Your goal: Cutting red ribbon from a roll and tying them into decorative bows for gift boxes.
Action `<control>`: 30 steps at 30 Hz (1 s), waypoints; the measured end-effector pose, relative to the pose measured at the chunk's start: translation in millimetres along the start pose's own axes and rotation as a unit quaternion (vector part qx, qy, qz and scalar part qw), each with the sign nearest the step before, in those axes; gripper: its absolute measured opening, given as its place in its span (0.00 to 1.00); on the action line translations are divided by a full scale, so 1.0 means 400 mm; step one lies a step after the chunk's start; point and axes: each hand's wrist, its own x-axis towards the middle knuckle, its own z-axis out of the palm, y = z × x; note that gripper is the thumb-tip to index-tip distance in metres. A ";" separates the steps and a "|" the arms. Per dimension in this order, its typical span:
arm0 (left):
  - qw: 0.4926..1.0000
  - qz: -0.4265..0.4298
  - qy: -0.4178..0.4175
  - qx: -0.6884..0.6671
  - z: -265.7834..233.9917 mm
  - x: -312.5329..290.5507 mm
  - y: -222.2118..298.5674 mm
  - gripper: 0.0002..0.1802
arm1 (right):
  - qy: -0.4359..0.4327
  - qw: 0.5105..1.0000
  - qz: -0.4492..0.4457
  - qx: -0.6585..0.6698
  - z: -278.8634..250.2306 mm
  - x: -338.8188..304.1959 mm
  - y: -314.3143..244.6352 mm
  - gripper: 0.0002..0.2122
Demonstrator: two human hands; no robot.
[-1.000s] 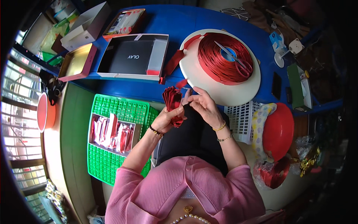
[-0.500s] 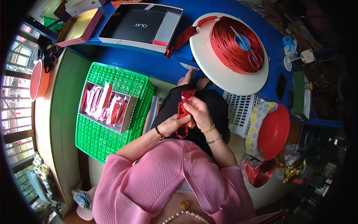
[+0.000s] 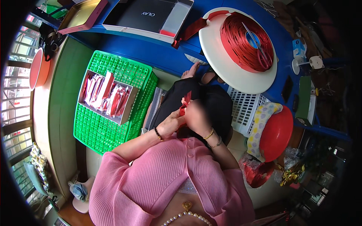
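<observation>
Over my lap, both hands meet around a red satin ribbon (image 3: 187,96) that looks folded or knotted; its upper end sticks up past my fingers. My left hand (image 3: 168,123) is closed on the lower part of the ribbon. From the other side my right hand (image 3: 196,117) grips it too, partly smeared and hiding much of the piece. On the table beyond, a big roll of red ribbon (image 3: 235,47) lies on a white round board (image 3: 217,75), its loose end trailing left. Scissors (image 3: 263,58) rest on the roll.
At left, a green plastic basket (image 3: 102,137) carries a box (image 3: 127,107) of wrapped red pieces. A shallow black-lined box (image 3: 132,15) sits on the blue table (image 3: 147,60). To my right are a white crate (image 3: 241,109) and a red basin (image 3: 279,132).
My right hand has turned and moved lower over the ribbon, covering more of it. The ribbon's upper end now slants right and looks narrower. The view has shifted slightly.
</observation>
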 end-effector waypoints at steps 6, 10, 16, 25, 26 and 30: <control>0.998 -0.060 0.010 -0.031 0.000 -0.007 0.022 0.12 | 0.082 0.994 -0.007 -0.073 -0.054 0.000 -0.037 0.22; 0.998 -0.056 0.006 -0.026 0.019 0.007 0.045 0.10 | 0.053 0.970 -0.137 -0.194 -0.106 0.053 -0.082 0.18; 0.996 -0.067 -0.048 0.039 0.021 0.000 0.065 0.09 | -0.085 0.952 -0.214 -0.201 -0.138 0.135 -0.070 0.08; 0.996 -0.051 -0.052 0.044 0.000 0.001 0.059 0.11 | -0.090 0.960 -0.211 -0.159 -0.114 0.126 -0.056 0.11; 0.998 -0.037 -0.027 0.034 0.003 0.005 0.062 0.11 | -0.057 0.967 -0.191 -0.161 -0.113 0.123 -0.061 0.13; 1.000 -0.009 0.004 -0.008 -0.012 0.030 0.077 0.11 | 0.145 0.953 -0.171 -0.204 -0.122 0.084 -0.048 0.16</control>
